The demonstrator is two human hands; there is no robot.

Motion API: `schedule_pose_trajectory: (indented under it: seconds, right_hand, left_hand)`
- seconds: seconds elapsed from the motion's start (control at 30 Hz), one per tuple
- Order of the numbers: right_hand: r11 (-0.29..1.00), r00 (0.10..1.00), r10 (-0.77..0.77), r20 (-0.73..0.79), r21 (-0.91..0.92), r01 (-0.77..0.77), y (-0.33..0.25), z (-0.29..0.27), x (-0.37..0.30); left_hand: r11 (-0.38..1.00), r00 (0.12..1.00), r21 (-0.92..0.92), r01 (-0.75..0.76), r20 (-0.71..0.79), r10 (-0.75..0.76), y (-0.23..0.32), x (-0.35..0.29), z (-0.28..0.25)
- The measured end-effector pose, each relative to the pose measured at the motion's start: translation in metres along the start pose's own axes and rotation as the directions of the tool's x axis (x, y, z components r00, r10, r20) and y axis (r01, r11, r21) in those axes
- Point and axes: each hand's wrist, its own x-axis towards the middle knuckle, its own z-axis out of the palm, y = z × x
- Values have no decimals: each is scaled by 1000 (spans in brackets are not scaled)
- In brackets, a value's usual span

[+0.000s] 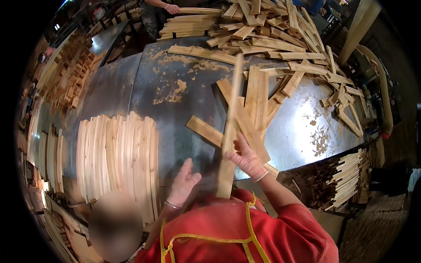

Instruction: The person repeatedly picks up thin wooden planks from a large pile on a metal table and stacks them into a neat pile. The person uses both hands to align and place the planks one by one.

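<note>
A long wooden board, slightly blurred, stands tilted on edge in front of my chest. My right hand, in a pale glove, grips it near the middle with the thumb across its face. My left hand, also gloved, is off the board to its left, thumb and fingers apart and holding nothing. Beneath and beyond the held board, several loose boards lie crossed on the metal table. Left of my left hand sits a row of boards laid side by side.
A large jumbled heap of boards covers the table's far right. Another person's gloved hand touches a stack of boards at the far edge. More stacks stand at left and lower right. Sawdust patches mark the tabletop.
</note>
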Motion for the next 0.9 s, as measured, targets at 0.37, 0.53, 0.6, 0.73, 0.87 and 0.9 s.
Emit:
schedule_pose_trajectory:
  seconds: [0.37, 0.53, 0.6, 0.73, 0.87, 0.9]
  right_hand:
    - [591, 970, -191, -151, -806, -9, 45, -53, 53]
    - [898, 999, 9, -40, -440, -26, 50, -21, 28]
    - [966, 995, -96, -21, -244, 88, 62, 18, 6]
    - [963, 859, 190, 476, -262, -67, -25, 99, -28]
    - [903, 726, 135, 674, -386, 190, 2, 212, -31]
    - [906, 715, 57, 697, -337, 257, 2, 232, -33]
  left_hand:
    - [748, 947, -609, 263, 16, -321, -46, 16, 28]
    - [699, 888, -615, 365, 5, -459, -24, -23, 2]
    - [723, 857, -566, 395, -57, -512, -16, -36, -7]
    - [763, 933, -600, 241, -72, -352, -82, -48, -46]
    - [903, 879, 392, 175, -476, 36, -18, -77, -42]
    - [889, 870, 433, 146, -484, 93, -8, -85, -43]
